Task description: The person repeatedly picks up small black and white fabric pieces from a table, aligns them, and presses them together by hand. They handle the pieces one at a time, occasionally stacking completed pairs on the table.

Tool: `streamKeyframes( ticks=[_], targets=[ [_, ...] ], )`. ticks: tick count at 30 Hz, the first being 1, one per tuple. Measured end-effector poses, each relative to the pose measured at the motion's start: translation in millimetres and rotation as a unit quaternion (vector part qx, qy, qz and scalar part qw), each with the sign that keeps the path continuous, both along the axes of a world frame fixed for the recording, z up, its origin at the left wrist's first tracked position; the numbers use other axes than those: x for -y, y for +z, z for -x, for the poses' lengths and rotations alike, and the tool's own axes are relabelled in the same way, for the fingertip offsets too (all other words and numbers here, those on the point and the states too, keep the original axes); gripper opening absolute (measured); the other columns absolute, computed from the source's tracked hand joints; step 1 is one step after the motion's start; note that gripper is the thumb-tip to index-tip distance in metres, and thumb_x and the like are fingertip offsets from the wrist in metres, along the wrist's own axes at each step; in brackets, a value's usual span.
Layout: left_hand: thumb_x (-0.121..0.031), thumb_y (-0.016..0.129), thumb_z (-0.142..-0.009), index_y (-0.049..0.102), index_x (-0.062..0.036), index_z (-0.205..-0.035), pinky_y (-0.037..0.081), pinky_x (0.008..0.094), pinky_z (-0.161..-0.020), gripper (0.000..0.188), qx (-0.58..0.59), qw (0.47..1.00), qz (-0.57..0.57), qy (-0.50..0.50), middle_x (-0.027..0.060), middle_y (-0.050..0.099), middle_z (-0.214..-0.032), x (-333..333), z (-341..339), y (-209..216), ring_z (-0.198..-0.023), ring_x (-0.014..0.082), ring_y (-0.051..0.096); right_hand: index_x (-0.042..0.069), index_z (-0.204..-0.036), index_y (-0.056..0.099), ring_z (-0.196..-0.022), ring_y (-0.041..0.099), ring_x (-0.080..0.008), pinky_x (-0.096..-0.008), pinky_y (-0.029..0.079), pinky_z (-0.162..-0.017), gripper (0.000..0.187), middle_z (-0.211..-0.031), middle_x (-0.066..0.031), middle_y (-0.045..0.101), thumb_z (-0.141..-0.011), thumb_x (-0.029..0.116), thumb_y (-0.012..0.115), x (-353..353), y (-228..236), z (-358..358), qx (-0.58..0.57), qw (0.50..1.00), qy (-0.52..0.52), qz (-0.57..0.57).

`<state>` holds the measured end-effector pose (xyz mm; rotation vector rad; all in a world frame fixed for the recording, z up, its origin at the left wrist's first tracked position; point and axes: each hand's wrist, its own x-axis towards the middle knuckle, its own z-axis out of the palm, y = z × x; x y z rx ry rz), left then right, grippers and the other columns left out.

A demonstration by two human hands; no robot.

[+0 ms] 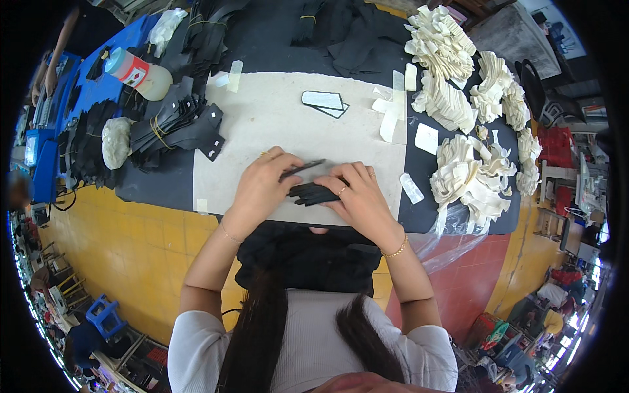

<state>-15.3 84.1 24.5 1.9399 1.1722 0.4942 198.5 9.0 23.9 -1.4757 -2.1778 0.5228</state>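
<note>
Over the near part of a pale board (249, 124), my left hand (267, 180) pinches a thin black piece (305, 168), which looks like cut fabric or leather. My right hand (356, 191) grips one end of a small stack of black pieces (313, 194), its thumb at the near side. The fingertips of my left hand come close to that stack; whether they touch it I cannot tell. Farther up the board lie two white, black-edged flat pieces (322, 100), one partly over the other.
Bundles of black cut pieces (173, 128) and a bottle with a blue cap (141, 75) stand at left. Piles of cream pieces (468, 170) and a clear plastic bag (445, 229) are at right. Another person's hands (44, 80) show at far left.
</note>
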Motion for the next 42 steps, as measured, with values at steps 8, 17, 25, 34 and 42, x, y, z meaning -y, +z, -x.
streamKeyframes(
  ticks=[8, 17, 25, 34, 42],
  targets=[
    [-0.014, 0.078, -0.083, 0.065, -0.0008, -0.122, 0.051, 0.0346, -0.083, 0.044, 0.000, 1.000, 0.009, -0.030, 0.0131, 0.061, -0.108, 13.7, 9.6, 14.4, -0.092, 0.0288, 0.065, 0.018, -0.120, 0.066, -0.111, 0.049, -0.0312, -0.0438, 0.042, -0.098, 0.052, -0.115, -0.0074, 0.053, -0.071, 0.014, 0.084, -10.4, -11.9, 4.8, -0.045, 0.999, -0.024, -0.015],
    [-0.014, 0.081, -0.079, 0.058, -0.0072, -0.131, 0.054, 0.0438, -0.084, 0.057, -0.076, 0.996, 0.054, -0.012, 0.0156, 0.056, -0.116, 21.6, -0.7, 17.4, -0.099, 0.0382, 0.064, 0.010, -0.153, 0.033, -0.138, 0.041, -0.0383, -0.0416, 0.039, -0.113, 0.096, -0.146, -0.0172, 0.046, -0.074, 0.016, 0.086, -8.0, -8.4, -4.0, -0.203, 0.977, -0.047, 0.051],
    [-0.013, 0.080, -0.079, 0.053, -0.0075, -0.132, 0.055, 0.0447, -0.081, 0.060, -0.071, 0.997, -0.013, -0.036, 0.0163, 0.054, -0.118, 26.1, -7.0, 12.3, -0.096, 0.0383, 0.065, 0.003, -0.162, 0.005, -0.155, 0.018, -0.0330, -0.0388, 0.015, -0.124, 0.088, -0.166, -0.0202, 0.019, -0.103, 0.062, 0.034, 2.2, -23.4, 16.3, -0.464, 0.875, -0.049, 0.129],
    [-0.013, 0.079, -0.080, 0.055, -0.0066, -0.132, 0.054, 0.0454, -0.084, 0.058, -0.070, 0.997, -0.006, -0.016, 0.0166, 0.055, -0.117, 29.4, -9.9, 11.1, -0.102, 0.0401, 0.062, 0.003, -0.158, 0.026, -0.151, 0.026, -0.0376, -0.0439, 0.022, -0.122, 0.074, -0.161, -0.0211, 0.030, -0.104, 0.050, 0.043, -7.9, -7.8, 12.7, -0.285, 0.957, -0.036, 0.035],
    [-0.026, 0.079, -0.080, 0.056, -0.0116, -0.131, 0.037, 0.0418, -0.090, 0.057, -0.222, 0.945, -0.240, -0.035, 0.0114, 0.052, -0.115, 42.1, -17.0, -5.4, -0.104, 0.0281, 0.051, 0.002, -0.123, 0.065, -0.113, 0.057, -0.0322, -0.0467, 0.045, -0.096, 0.037, -0.122, -0.0134, 0.061, -0.089, 0.015, 0.070, -112.6, -2.7, -7.9, 0.049, 0.984, -0.139, -0.099]
  ],
)
